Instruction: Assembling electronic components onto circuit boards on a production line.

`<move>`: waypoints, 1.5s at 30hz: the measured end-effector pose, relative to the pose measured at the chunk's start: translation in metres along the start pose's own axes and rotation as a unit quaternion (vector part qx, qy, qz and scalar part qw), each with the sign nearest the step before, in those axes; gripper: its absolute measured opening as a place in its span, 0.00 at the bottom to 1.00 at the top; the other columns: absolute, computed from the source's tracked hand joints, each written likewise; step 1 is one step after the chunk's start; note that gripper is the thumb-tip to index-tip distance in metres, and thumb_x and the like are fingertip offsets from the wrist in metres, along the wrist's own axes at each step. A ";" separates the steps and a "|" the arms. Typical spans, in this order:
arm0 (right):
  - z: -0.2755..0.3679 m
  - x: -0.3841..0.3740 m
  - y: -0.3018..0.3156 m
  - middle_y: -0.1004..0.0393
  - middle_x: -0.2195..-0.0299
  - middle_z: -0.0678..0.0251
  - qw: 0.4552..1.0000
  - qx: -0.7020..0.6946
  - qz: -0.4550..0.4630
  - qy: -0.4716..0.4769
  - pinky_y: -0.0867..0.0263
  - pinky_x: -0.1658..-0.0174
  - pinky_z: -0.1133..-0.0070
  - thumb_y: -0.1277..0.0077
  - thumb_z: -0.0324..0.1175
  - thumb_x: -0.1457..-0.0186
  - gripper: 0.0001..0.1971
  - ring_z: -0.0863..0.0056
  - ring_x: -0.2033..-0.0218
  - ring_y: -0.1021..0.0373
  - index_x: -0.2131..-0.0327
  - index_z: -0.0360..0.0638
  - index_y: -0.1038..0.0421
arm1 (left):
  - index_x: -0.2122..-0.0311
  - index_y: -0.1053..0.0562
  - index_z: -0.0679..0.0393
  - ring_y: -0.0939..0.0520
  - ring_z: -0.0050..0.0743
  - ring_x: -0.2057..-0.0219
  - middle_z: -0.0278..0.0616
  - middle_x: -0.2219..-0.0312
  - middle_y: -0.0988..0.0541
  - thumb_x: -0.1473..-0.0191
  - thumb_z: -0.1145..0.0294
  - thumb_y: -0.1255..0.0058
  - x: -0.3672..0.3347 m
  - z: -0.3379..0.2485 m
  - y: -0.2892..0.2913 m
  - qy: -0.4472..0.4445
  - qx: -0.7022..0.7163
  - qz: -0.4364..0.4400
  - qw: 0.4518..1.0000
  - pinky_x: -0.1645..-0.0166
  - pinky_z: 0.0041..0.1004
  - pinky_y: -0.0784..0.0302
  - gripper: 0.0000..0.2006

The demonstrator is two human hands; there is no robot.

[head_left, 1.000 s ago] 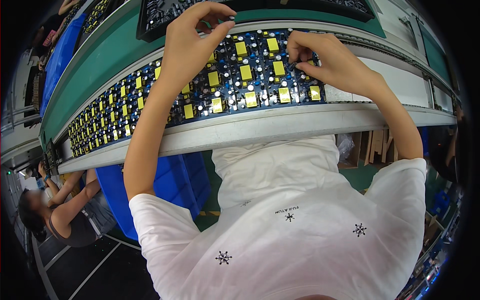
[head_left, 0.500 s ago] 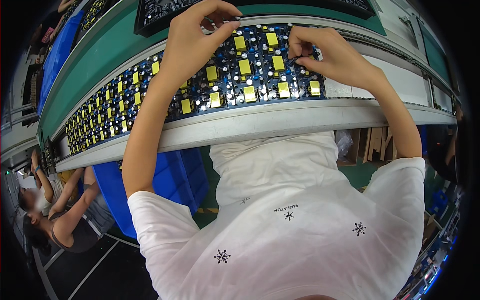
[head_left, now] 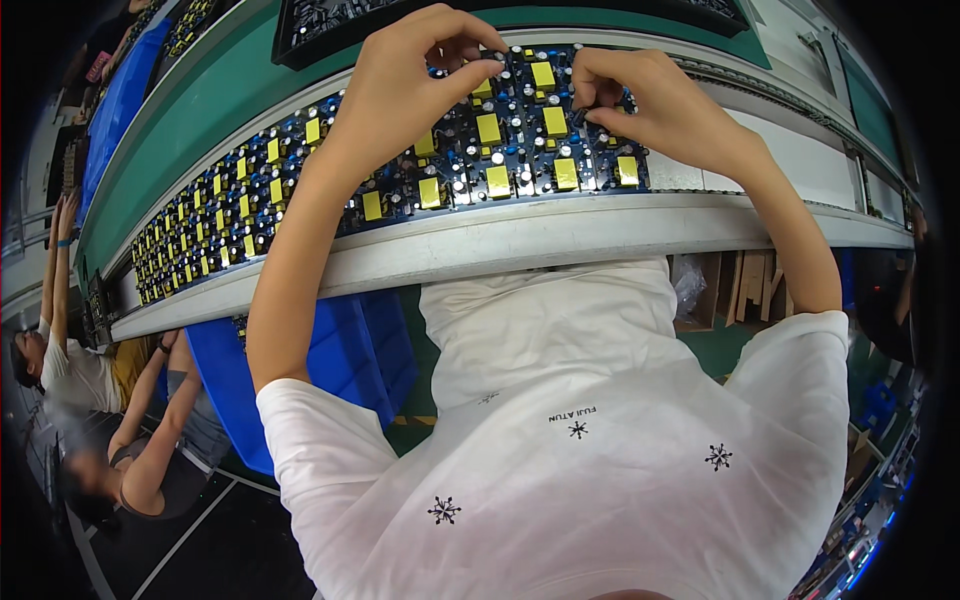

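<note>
Rows of dark blue circuit boards (head_left: 470, 150) lie on the conveyor, carrying yellow block-shaped transformers (head_left: 498, 181), round silver-topped capacitors and small blue parts. Over the far edge of the boards, my left hand (head_left: 415, 80) has its thumb and index finger pinched close together beside a capacitor; whatever sits between the tips is too small to name. My right hand (head_left: 655, 105) bends down over the right end of the boards, fingers curled and thumb against them. A small dark piece shows at its fingertips, but its kind cannot be made out.
Beyond the conveyor, a black tray (head_left: 335, 25) of small dark parts rests on a green surface. A pale metal rail (head_left: 520, 233) runs between me and the boards. Blue bins (head_left: 330, 370) stand below at left. Two people (head_left: 150, 465) are at the far left.
My left hand has shifted right and slightly nearer, its pinched fingertips now lower over the boards. My right hand has moved barely to the left. At far left, one person's arms have risen.
</note>
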State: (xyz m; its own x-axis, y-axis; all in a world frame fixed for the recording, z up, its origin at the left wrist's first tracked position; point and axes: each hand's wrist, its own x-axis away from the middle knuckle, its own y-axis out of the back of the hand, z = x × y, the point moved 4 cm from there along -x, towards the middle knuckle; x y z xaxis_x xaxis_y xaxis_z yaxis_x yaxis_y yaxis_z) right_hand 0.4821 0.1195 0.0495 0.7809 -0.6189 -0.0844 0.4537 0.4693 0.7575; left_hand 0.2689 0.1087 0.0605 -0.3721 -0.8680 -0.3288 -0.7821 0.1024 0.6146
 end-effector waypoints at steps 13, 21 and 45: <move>0.000 0.003 -0.005 0.36 0.73 0.65 1.000 0.018 -0.019 0.005 0.39 0.66 0.77 0.46 0.18 0.49 0.12 0.72 0.72 0.40 0.67 0.37 0.40 | 0.64 0.23 0.66 0.23 0.22 0.73 0.39 0.73 0.23 0.50 0.79 0.41 0.002 0.004 -0.004 0.013 0.006 0.002 1.000 0.67 0.23 0.27 0.07; 0.009 -0.001 -0.003 0.36 0.73 0.65 0.998 0.059 0.002 0.018 0.40 0.66 0.75 0.46 0.17 0.50 0.13 0.69 0.73 0.41 0.66 0.37 0.40 | 0.64 0.23 0.66 0.23 0.22 0.73 0.39 0.74 0.23 0.49 0.77 0.41 0.004 0.001 -0.003 -0.001 -0.008 0.002 1.000 0.67 0.23 0.27 0.07; 0.010 -0.007 0.006 0.29 0.74 0.62 0.997 0.045 0.043 -0.053 0.35 0.67 0.76 0.47 0.20 0.53 0.08 0.68 0.73 0.32 0.68 0.37 0.34 | 0.64 0.24 0.67 0.24 0.20 0.74 0.38 0.75 0.22 0.49 0.77 0.41 0.003 0.004 -0.011 0.004 0.010 0.022 1.000 0.67 0.21 0.28 0.07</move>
State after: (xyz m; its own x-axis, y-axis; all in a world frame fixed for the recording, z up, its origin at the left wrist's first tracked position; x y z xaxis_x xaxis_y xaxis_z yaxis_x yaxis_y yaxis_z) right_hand 0.4751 0.1210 0.0613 0.7633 -0.6443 0.0484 0.3435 0.4680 0.8142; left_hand 0.2745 0.1067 0.0500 -0.4020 -0.8665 -0.2960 -0.7754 0.1503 0.6133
